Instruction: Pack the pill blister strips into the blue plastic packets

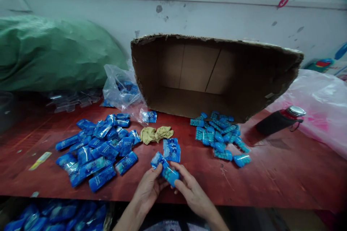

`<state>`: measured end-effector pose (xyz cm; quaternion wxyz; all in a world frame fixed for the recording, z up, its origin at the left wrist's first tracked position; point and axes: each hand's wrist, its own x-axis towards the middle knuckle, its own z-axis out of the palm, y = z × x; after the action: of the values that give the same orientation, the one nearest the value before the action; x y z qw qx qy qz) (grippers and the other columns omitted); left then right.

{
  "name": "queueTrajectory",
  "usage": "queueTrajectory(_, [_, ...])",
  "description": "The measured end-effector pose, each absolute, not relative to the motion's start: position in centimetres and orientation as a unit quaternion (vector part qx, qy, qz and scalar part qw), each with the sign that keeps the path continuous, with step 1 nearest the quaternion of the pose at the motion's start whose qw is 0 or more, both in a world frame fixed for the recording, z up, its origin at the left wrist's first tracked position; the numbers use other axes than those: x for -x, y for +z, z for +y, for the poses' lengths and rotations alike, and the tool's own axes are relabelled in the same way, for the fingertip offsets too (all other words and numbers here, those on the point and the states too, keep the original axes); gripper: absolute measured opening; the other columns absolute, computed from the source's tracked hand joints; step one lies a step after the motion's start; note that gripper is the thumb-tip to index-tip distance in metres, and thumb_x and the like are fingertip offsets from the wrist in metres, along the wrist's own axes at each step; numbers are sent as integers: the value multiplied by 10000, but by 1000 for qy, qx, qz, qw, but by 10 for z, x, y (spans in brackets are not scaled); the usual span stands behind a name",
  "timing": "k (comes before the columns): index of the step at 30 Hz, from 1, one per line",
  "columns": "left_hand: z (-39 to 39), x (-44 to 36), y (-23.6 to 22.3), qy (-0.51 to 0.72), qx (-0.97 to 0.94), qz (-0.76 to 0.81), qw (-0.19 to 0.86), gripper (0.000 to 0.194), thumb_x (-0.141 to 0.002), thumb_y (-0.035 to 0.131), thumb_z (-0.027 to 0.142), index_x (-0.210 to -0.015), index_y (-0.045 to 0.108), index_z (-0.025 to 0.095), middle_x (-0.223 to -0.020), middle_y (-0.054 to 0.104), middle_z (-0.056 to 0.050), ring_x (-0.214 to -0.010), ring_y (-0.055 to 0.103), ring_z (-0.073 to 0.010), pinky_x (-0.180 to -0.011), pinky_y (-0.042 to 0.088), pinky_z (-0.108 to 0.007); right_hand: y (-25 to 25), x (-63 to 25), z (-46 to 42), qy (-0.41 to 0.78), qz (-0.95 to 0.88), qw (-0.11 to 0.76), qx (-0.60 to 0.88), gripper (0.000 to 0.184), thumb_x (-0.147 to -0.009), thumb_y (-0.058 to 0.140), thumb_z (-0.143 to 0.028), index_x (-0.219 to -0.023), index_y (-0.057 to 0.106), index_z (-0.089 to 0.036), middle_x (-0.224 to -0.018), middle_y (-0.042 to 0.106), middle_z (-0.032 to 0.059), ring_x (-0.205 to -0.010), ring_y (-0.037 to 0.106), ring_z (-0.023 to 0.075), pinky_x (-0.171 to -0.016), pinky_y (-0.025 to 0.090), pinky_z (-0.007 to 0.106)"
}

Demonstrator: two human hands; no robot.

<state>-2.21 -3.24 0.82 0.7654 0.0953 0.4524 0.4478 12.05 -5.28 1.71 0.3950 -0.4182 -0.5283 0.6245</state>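
2 hands angled inward over table edge, fingers curled, gripping blue bead pack between them.

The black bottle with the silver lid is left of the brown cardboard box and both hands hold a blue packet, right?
No, the head view shows the silver-lidded black bottle right of the brown cardboard box. The left hand and right hand do hold a blue packet.
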Motion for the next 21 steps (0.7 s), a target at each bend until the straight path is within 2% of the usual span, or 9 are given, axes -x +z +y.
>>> queueTrajectory(2, [-32, 24, 10, 437, -103, 439, 778, 172, -660, 660, 269, -747, 605, 130, -695, 689, -54, -651, 639, -183, -630, 498, -305, 17, -126, -48, 679, -473, 399, 396, 427, -787, 498, -225, -1207, 432, -266, -1020, 533, 26, -734, 549, 121, -623, 461, 246])
queueTrajectory(5, [-33, 23, 12, 432, -104, 438, 781, 159, -673, 649, 251, -775, 599, 140, -716, 692, -45, -638, 638, -164, -607, 498, -280, 15, -127, -43, 674, -442, 431, 405, 371, -739, 563, -236, -1106, 510, -232, -887, 569, 5, -640, 525, 101, -543, 430, 212])
queueTrajectory(10, [-33, 20, 16, 416, -114, 454, 779, 189, -674, 645, 237, -832, 589, 151, -722, 689, -36, -648, 638, -168, -593, 496, -284, 13, -121, -45, 632, -460, 445, 436, 263, -735, 579, -227, -997, 567, -214, -884, 593, 4, -728, 531, 119, -593, 421, 207])
queueTrajectory(14, [-32, 19, 20, 418, -122, 448, 781, 175, -675, 643, 260, -807, 596, 154, -726, 690, -40, -683, 643, -185, -660, 490, -318, 9, -116, -49, 639, -415, 456, 460, 275, -702, 599, -246, -965, 541, -196, -820, 574, 0, -630, 508, 109, -507, 408, 202])
queueTrajectory(19, [-35, 11, 22, 436, -143, 397, 795, 218, -689, 623, 322, -790, 636, 130, -784, 693, -81, -774, 632, -204, -770, 454, -337, 6, -111, -46, 577, -401, 501, 506, 349, -651, 624, -198, -992, 544, -198, -688, 511, -39, -632, 494, 115, -606, 424, 230])
queueTrajectory(21, [-37, 9, 22, 434, -152, 390, 798, 214, -687, 629, 302, -819, 640, 135, -825, 691, -84, -794, 627, -204, -788, 444, -343, 5, -112, -45, 570, -394, 501, 518, 317, -646, 623, -197, -957, 558, -193, -634, 476, -54, -578, 467, 104, -575, 412, 223])
